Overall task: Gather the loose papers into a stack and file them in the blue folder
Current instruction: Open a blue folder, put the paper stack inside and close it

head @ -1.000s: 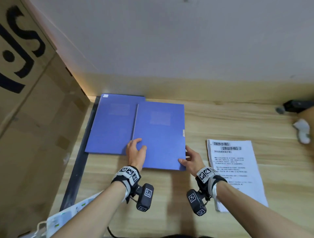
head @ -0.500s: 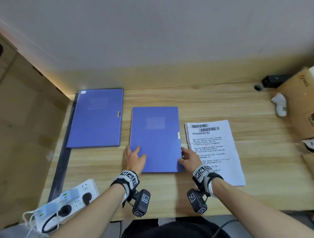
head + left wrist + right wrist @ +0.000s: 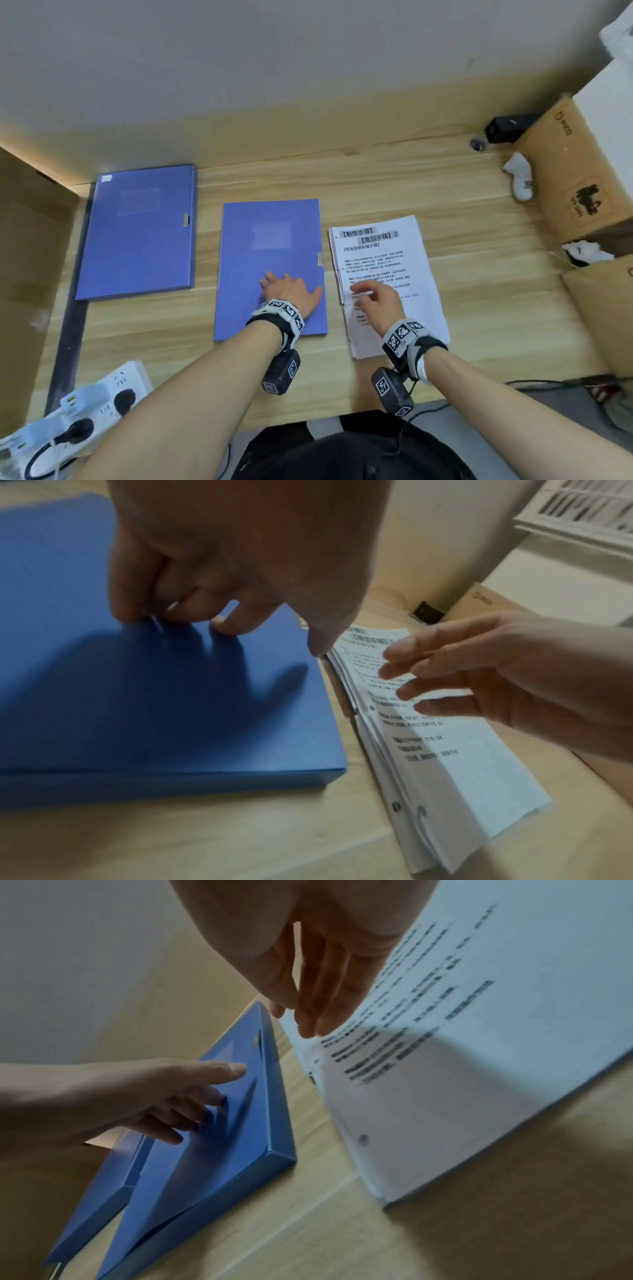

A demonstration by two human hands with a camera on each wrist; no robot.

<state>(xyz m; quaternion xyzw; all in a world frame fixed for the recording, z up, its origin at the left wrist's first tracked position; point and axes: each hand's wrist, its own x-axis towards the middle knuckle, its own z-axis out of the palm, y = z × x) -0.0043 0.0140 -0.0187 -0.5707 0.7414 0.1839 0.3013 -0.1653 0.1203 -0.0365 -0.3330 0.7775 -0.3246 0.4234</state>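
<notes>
A closed blue folder (image 3: 270, 246) (image 3: 171, 710) (image 3: 219, 1137) lies flat in the middle of the wooden desk (image 3: 411, 185). My left hand (image 3: 291, 291) (image 3: 212, 588) (image 3: 154, 1093) rests on its cover, fingertips touching it and thumb out toward its right edge. Right beside the folder lies a stack of printed papers (image 3: 380, 260) (image 3: 445, 750) (image 3: 479, 1056) with punched holes down its left edge. My right hand (image 3: 373, 294) (image 3: 479, 677) (image 3: 315, 982) hovers just over the stack's left part, fingers straight and relaxed, holding nothing.
A second blue folder (image 3: 140, 229) lies at the back left. A white power strip (image 3: 68, 411) sits at the front left edge. Cardboard boxes (image 3: 582, 178) stand on the right, with a crumpled white cloth (image 3: 520, 174) and a black device (image 3: 510, 128) near them.
My right hand has let go of the folder's right edge and moved right over the papers. My left hand has slid further onto the cover. The head view has swung to the right.
</notes>
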